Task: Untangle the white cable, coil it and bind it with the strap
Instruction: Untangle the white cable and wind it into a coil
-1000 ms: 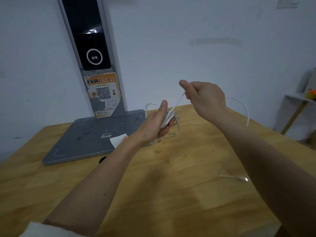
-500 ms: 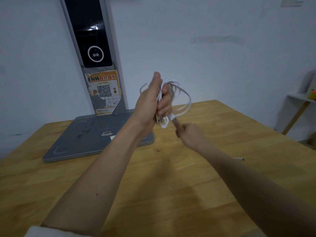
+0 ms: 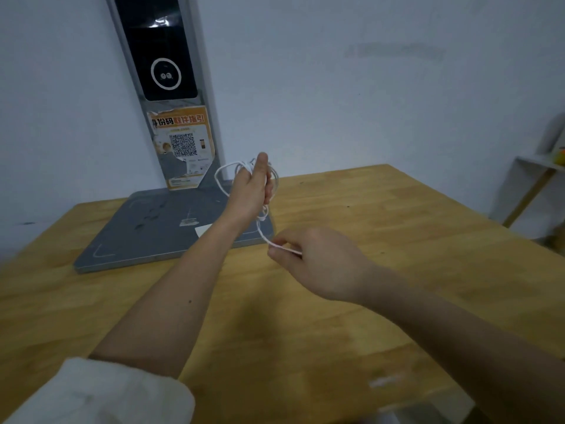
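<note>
We hold the cable (image 3: 220, 174) coiled in our left hand (image 3: 251, 191) while our right hand (image 3: 318, 261) pinches its loose end.

Our left hand is raised above the surface (image 3: 397, 228) with its fingers curled round several white loops, which stick out to the left and right of the fist. One strand drops from the coil down to our right hand, where thumb and fingertips grip it, lower and nearer to us. Behind the hands a grey stand (image 3: 146, 231) rests its flat base on the surface, its upright post bearing a dark screen (image 3: 162, 56) and an orange sticker (image 3: 182, 145). A white sleeve (image 3: 101, 393) covers our left upper arm.
</note>
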